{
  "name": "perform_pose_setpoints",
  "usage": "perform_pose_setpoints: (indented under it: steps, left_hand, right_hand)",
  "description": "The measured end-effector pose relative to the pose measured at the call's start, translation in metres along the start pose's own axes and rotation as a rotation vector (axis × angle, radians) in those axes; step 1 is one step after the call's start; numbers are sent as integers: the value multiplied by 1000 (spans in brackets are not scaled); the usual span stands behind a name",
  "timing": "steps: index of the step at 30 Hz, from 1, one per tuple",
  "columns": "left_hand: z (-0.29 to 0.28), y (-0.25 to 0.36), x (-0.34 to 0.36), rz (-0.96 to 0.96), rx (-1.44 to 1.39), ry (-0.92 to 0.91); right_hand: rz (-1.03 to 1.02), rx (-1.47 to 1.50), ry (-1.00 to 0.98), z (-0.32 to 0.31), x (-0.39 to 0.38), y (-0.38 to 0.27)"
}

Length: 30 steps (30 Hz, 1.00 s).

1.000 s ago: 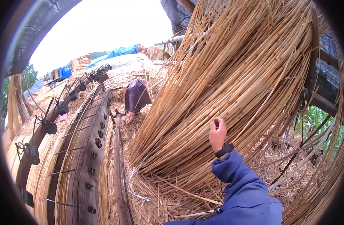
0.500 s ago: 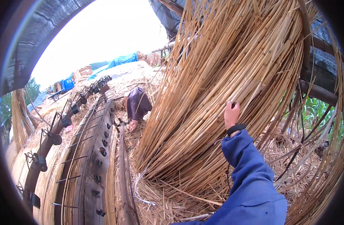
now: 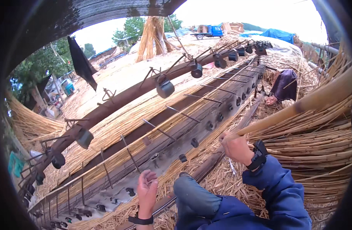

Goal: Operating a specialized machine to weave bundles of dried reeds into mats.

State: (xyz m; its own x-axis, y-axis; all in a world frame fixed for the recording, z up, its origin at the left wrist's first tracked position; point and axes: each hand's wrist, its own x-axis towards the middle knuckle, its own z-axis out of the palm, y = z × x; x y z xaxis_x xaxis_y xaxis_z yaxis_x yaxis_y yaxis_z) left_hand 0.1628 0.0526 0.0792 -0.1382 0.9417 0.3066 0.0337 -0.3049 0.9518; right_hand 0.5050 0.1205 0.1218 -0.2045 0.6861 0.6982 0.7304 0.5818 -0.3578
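Observation:
My right hand is closed on the near end of a pale reed stalk, which runs up to the upper right beside a large reed bundle. My left hand is open, palm up and fingers loosely curled, near the long loom-like frame with a row of metal pins and reeds lying along it. Above that frame runs a rusty bar carrying several dark spools.
A purple cloth lies on straw at the right. Behind are upright reed bundles, a blue truck, blue tarps and trees. A dark canopy hangs overhead, and my bent knee shows below.
My view has swung left toward the frame. My right hand has moved down from the standing bundle and holds a stalk. My left hand has come into view.

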Motion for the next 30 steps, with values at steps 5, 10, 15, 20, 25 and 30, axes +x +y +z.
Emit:
perform_pose_setpoints:
  steps: [5, 10, 15, 20, 25, 30]
  left_hand:
    - [-30, 106, -16, 355, 623, -26]
    - [-16, 160, -53, 839, 322, 19]
    - [-102, 187, -55, 774, 156, 562]
    - [-236, 198, -86, 708, -98, 956]
    - [-337, 189, -195, 578, -21, 1579]
    - [-390, 124, -261, 343, -1, 1853]
  right_hand:
    - [-160, 72, -721, 135, 19, -136]
    - [-471, 187, -642, 207, -1, -200]
    - [-518, 510, -578, 238, -30, -227]
    - [-318, 594, -920, 204, -47, -181]
    - [-346, 693, -1107, 174, -83, -153]
    - [-602, 435, -957, 153, -103, -148]
